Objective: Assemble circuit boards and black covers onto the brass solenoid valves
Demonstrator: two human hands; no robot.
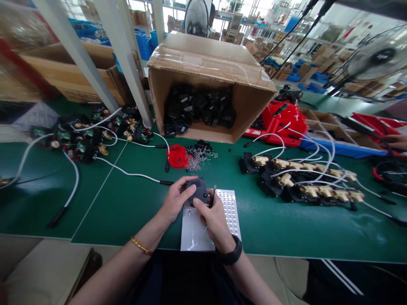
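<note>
Between both hands is a dark grey plastic housing [197, 191], held over a white sheet of small round silvery stickers [229, 209]. My left hand [176, 198] grips its left side, thumb on top. My right hand [216, 214] pinches its lower right side with the thumb and also holds slim dark tweezers [212, 198] that point upward. The undersides of the fingers are hidden by the housing. Just beyond lie a bundle of red wire [178, 156], a pile of small screws [193, 162] and little black parts [203, 148].
A cardboard box [213, 57] on its side holds many black housings. Brass valve assemblies [310, 190] with white cables stand in rows at right; open assemblies with green boards [81, 146] lie at left. Red bins [284, 123] stand behind. Another person's hand [396, 142] shows at far right.
</note>
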